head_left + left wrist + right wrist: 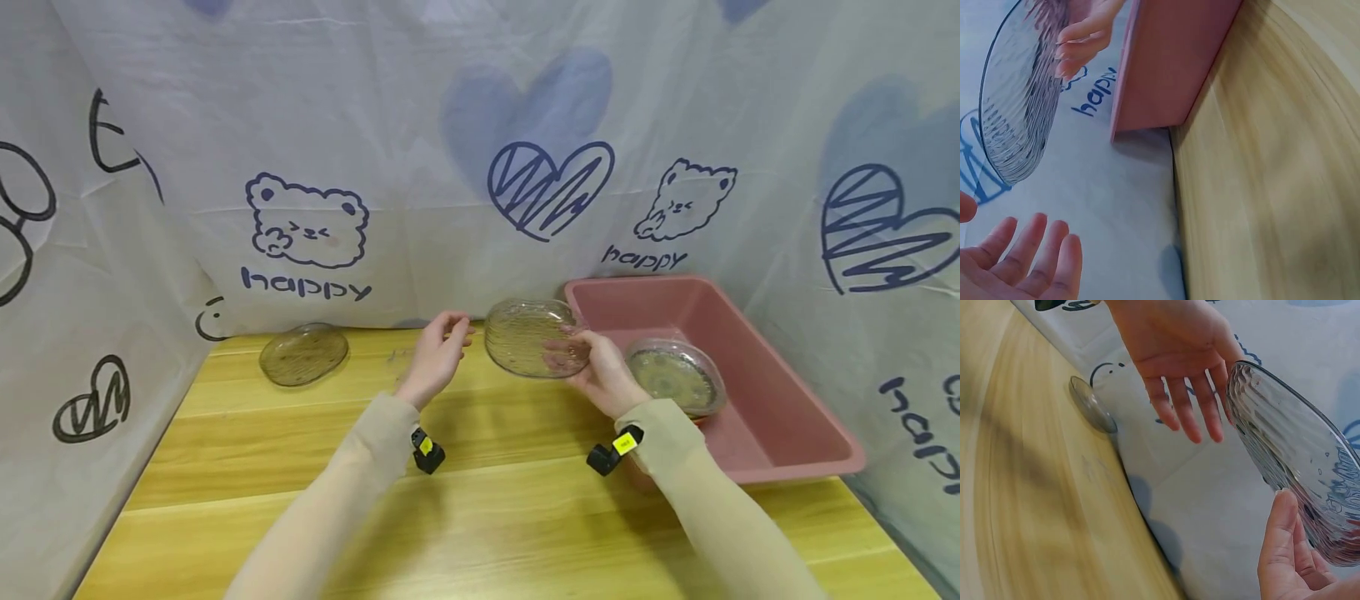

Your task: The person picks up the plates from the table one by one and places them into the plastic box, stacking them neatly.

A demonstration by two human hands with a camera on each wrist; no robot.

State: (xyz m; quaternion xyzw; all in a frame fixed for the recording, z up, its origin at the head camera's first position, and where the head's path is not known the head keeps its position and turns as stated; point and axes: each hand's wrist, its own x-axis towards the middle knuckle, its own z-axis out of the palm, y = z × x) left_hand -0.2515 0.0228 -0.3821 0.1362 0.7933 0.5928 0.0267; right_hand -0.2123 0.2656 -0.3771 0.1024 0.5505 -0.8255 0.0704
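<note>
A clear glass plate [525, 337] with a rippled surface and an irregular rim is held up above the table, tilted. My right hand [603, 375] pinches it by its right edge, thumb on one face and fingers on the other, as the right wrist view shows of the plate [1291, 450]. Just off the opposite edge is my left hand [438, 354], holding nothing. Its fingers [1054, 256] are extended and slightly spread below the plate in the left wrist view, with a gap between.
A similar smoky glass plate [303, 354] lies at the table's back left. On the right stands a pink plastic tub [780, 400] with stacked clear glassware [675, 379] inside. A small transparent piece [400, 357] lies behind my left hand. Printed cloth [420, 242] hangs along the back.
</note>
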